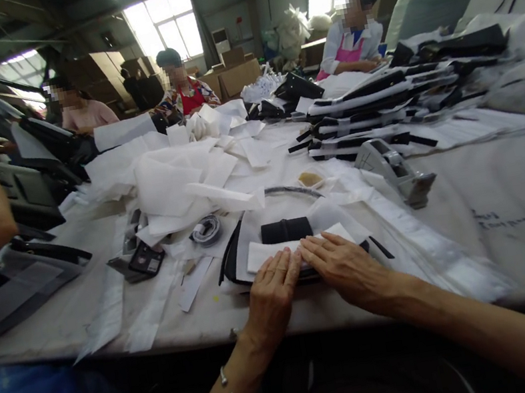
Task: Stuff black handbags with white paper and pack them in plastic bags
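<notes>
Pressing down side by side, the left hand [271, 286] and the right hand [345, 263] lay flat at the near edge of the table [496, 196], fingers stretched out and not closed around anything. Under the fingertips sat a white paper sheet [265, 251], itself resting on a black bag [233, 259] with a folded black flap [286, 229] just beyond the sheet. To do this step well, it seemed best to keep both palms level and smooth the sheet outward from the middle, so it stayed square on the bag and did not crease. Left of the bag lay a roll of tape [206, 229] and a small black card [147, 259]. To the right stood a grey tape dispenser [398, 172]. Further off, loose white sheets [178, 177] were heaped in the middle, and stacked black bags [378, 101] filled the far right. Three other people sat at the far side of the table.
</notes>
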`<state>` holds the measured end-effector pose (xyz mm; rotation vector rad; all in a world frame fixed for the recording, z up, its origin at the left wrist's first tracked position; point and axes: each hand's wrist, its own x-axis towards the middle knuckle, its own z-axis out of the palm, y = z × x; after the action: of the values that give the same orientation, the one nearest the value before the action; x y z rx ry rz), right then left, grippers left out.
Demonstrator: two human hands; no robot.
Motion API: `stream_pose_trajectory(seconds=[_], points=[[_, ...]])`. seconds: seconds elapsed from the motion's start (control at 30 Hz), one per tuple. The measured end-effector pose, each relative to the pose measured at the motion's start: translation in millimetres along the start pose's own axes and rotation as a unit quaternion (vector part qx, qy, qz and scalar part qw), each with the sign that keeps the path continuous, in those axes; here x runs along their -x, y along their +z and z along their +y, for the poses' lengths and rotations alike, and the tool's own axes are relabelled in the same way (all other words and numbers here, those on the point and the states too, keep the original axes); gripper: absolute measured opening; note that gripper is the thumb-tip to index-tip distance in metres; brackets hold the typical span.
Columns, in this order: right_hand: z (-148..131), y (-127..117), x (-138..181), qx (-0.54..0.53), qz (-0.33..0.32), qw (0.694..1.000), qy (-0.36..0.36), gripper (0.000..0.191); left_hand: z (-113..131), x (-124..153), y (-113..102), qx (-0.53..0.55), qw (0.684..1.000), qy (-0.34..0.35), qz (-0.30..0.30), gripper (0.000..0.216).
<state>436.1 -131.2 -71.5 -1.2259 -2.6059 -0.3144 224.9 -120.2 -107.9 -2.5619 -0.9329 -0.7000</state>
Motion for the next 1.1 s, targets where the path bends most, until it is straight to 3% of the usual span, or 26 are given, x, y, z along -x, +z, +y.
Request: stream_pose_trajectory(seconds=[0.27,0.4,0.53,0.7,0.93,1.1], points=[[-7.8,29.1,18.0,0.062,0.074,0.995,0.014,0.044,15.9,-5.4,-2.8,-0.147,0.983,0.069,-0.082,0.047],[-8.2,34.8,17.4,0.063,0.096,0.993,0.029,0.043,9.9,-11.8,-1.1,-0.198,0.971,0.109,-0.079,0.045],[-9.9,35.8,16.5,0.077,0.107,0.991,0.036,0.044,-1.4,-13.6,-3.4,-0.181,0.969,0.143,-0.085,0.045],[-11.3,32.2,14.3,0.058,0.104,0.991,0.057,0.045,-6.0,-15.3,-5.0,-0.134,0.979,0.133,-0.071,0.044],[-7.5,17.8,9.9,0.066,0.084,0.993,0.052,0.067,-12.7,-28.8,-11.3,-0.086,0.988,0.122,-0.026,0.04],[-0.2,16.8,-7.2,0.11,0.101,0.988,0.024,0.041,-19.4,-32.5,-12.9,-0.079,0.992,0.096,0.004,0.04]])
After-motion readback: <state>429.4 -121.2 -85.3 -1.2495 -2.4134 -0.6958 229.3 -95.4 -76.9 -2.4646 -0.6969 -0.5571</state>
